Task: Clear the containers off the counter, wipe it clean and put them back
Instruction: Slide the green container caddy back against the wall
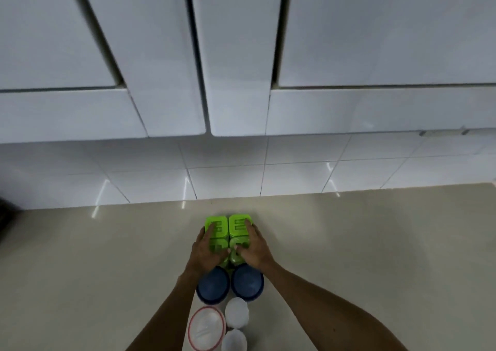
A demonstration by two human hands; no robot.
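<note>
Several green-lidded containers stand packed in a block in the middle of the beige counter. My left hand presses on the left side of the block and my right hand on the right side, fingers spread over the lids. Just nearer to me stand two blue-lidded round jars, side by side. Closer still are a round container with a red-rimmed clear lid and two small white-capped jars.
A white tiled backsplash rises behind the counter, with white wall cabinets overhanging above. A dark object shows at the far left edge. Bare counter stretches to both sides of the containers.
</note>
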